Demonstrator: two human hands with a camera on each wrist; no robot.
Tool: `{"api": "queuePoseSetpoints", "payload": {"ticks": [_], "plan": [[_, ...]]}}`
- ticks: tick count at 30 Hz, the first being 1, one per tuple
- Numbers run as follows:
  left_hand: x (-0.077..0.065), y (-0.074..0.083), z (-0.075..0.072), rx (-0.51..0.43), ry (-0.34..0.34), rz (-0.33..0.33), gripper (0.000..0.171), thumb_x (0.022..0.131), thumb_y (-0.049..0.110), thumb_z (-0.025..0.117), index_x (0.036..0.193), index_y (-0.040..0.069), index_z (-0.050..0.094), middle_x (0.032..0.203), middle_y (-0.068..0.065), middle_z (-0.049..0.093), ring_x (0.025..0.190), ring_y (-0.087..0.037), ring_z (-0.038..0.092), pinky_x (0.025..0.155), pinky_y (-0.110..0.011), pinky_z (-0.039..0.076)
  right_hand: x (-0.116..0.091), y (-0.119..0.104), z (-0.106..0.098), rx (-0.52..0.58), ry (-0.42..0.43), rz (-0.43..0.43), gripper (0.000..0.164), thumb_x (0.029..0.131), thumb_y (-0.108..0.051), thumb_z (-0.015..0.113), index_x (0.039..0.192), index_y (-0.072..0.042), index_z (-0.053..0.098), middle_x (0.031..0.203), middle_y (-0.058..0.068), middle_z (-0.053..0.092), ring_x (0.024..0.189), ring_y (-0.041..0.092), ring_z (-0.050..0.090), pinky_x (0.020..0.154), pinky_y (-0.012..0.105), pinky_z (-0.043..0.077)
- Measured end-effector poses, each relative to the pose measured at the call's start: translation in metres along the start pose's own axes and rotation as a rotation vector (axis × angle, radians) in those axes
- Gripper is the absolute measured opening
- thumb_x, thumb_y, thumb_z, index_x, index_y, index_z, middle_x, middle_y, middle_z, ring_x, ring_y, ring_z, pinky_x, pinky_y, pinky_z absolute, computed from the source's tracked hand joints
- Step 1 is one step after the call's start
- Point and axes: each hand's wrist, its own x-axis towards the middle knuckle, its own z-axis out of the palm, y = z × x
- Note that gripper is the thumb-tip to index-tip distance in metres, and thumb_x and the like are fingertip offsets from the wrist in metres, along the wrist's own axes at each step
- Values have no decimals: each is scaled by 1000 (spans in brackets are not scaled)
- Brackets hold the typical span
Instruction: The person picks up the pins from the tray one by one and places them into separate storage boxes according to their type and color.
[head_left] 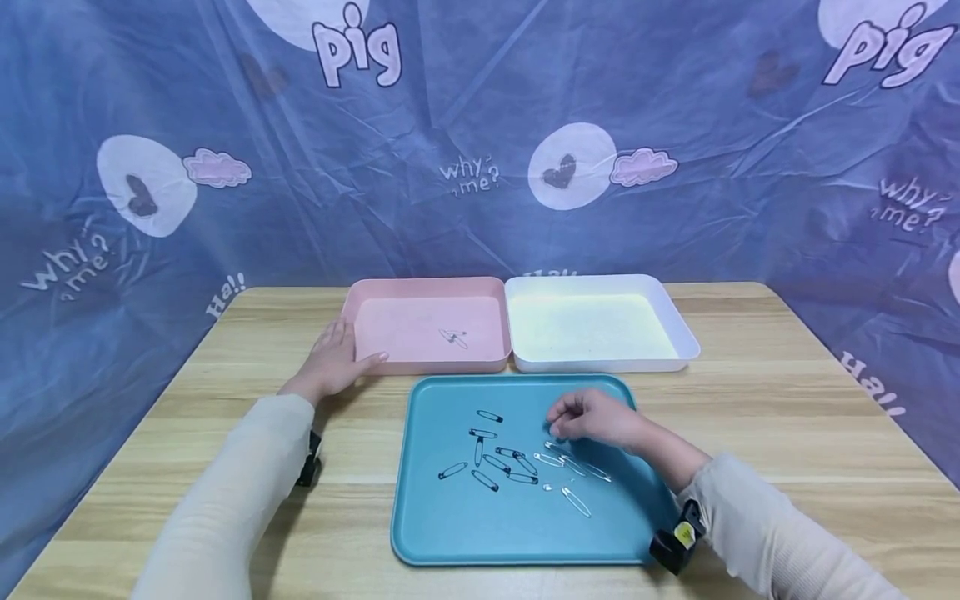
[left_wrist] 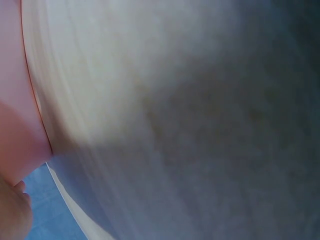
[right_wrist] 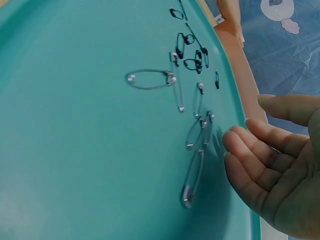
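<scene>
All the readable lettering stands on the blue cloth point(head_left: 480, 100) behind the surface point(head_left: 337, 517): "pig" point(head_left: 357, 46) twice along the top, "why me?" point(head_left: 470, 175) three times lower down, "Ha!!" point(head_left: 226, 295) at left and right, and another "Ha!!" partly hidden behind the white tray point(head_left: 600, 365).

The left hand point(head_left: 330, 360) spreads its thumb from its fingers. The right hand point(head_left: 596, 418) curves its fingers loosely, thumb apart.

place: curtained tabletop workspace | wood-grain table point(head_left: 352, 508) | printed blue cloth point(head_left: 472, 108) hung behind | room type unclear
</scene>
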Motion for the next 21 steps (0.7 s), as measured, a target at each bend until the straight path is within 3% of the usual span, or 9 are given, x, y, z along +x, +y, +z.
{"api": "queuePoseSetpoints", "payload": {"ticks": [6,15,21], "plan": [[-3,1,-1,5,1,1,98,81,64,31,132,-12,-4,138,-27,-8,126,-38,-5,101,-46,-2,-2,4,4,-58,-9,-10,18,76,-6,59,91,5,59,74,4,58,65,16,51,57,31,46],[-2,0,-2,15,0,5,99,80,66,29,132,-13,-4,138,-27,-8,126,-38,-5,101,-47,-2,0,4,13,-298,28,-62,3,73,-2,62,76,-3,60,63,-3,51,57,10,45,50,22,39],[0,0,-1,11,8,10,101,79,67,29,131,-13,-4,138,-28,-8,126,-39,-5,101,-47,-2,0,-1,20,-410,68,-50,11,71,-4,64,67,-7,55,59,-4,48,54,9,42,50,23,37]]}}
